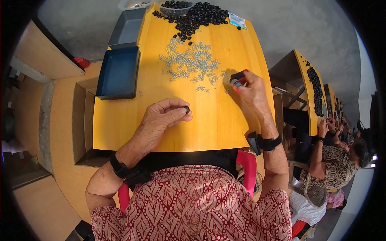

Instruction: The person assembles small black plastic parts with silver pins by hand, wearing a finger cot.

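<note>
Hands work over the yellow table (120, 132) at frame centre, beside the blue tray (117, 72) upper left: the right hand (251, 93) grips a red-and-black tool (238, 79) by the screws (192, 63), the left hand (161, 118) pinches a black ring (186, 109).

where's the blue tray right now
In the head view the blue tray sits at the left edge of the yellow table, just below a grey tray and left of the scattered silver screws.
</note>
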